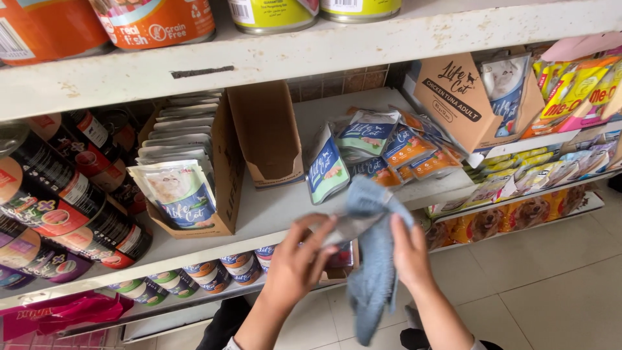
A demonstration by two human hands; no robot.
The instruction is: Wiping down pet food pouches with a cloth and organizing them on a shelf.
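My left hand (299,259) pinches a flat silvery pet-food pouch (348,227) by its edge, in front of the middle shelf. My right hand (409,254) grips a blue-grey cloth (376,272) that drapes over the pouch and hangs down past my wrist. Just behind my hands, several loose pouches (382,148) with blue, teal and orange fronts lie in a heap on the white shelf (272,210). One pouch (326,170) stands upright nearest my hands.
A cardboard display box of pouches (188,172) stands at the left, with an empty cardboard box (267,133) beside it. Dark tins (68,201) stack at far left. Another display box (476,97) sits at right. Tins line the lower shelf (207,275). Tiled floor (551,279) lies below right.
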